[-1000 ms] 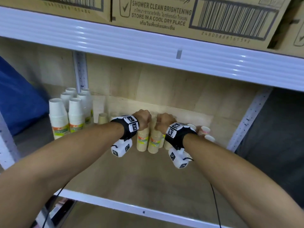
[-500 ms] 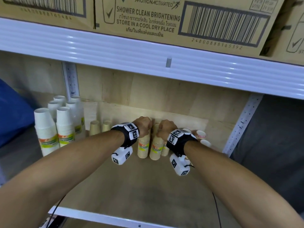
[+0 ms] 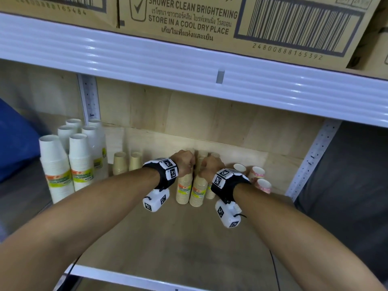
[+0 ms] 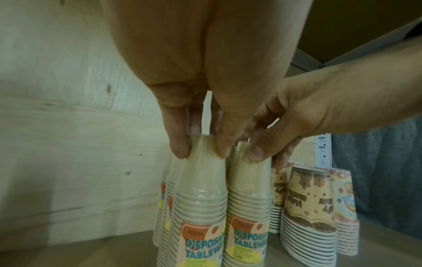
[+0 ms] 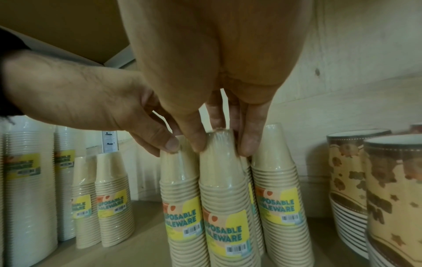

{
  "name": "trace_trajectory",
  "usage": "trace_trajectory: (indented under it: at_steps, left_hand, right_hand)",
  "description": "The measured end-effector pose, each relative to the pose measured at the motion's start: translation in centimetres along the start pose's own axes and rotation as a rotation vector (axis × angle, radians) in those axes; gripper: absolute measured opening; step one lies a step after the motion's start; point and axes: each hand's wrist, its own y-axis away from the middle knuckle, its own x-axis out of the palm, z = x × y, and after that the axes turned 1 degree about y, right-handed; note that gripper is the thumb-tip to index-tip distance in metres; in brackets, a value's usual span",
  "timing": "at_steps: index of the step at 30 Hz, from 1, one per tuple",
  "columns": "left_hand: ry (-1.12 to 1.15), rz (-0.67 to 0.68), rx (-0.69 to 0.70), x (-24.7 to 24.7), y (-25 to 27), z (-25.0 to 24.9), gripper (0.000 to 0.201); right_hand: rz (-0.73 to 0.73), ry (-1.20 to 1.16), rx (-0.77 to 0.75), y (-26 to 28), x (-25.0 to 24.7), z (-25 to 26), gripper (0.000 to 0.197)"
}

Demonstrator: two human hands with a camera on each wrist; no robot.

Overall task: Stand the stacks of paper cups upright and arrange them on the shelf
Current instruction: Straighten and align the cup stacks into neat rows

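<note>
Two beige cup stacks (image 3: 184, 190) (image 3: 198, 191) upright mid-shelf (image 3: 168, 238), tops pinched as before by left hand (image 3: 184, 162) and right hand (image 3: 212, 165), side by side; white stacks (image 3: 69, 164) now nearer.

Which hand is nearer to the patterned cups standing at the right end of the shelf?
Right. The right hand pinches a beige stack just beside the patterned cups; the left hand grips the neighbouring beige stack, one further away.
</note>
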Motion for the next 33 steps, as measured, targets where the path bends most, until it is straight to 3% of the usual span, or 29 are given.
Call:
trace_trajectory:
  at_steps: [3,9,16,25,33]
  left_hand:
    - [0.022,0.004,-0.001,0.3,0.0,0.1,0.025]
    - [0.050,-0.011,0.009,-0.4,0.2,0.3,0.026]
    - [0.056,-0.071,-0.050,-3.5,1.1,1.7,0.039]
    - [0.023,-0.167,-0.162,-8.6,2.9,5.3,0.036]
    - [-0.023,-0.217,-0.309,-10.2,5.2,9.0,0.034]
  right_hand:
    - [0.008,0.006,0.005,-0.1,0.1,0.2,0.008]
    - [-0.030,-0.016,-0.012,0.1,-0.3,0.0,0.009]
    - [-0.031,0.045,0.060,-0.7,-3.0,1.0,0.038]
    - [-0.025,-0.031,-0.063,-2.1,-3.9,5.4,0.039]
    - [-0.031,-0.067,-0.160,-3.2,-1.9,10.2,0.036]
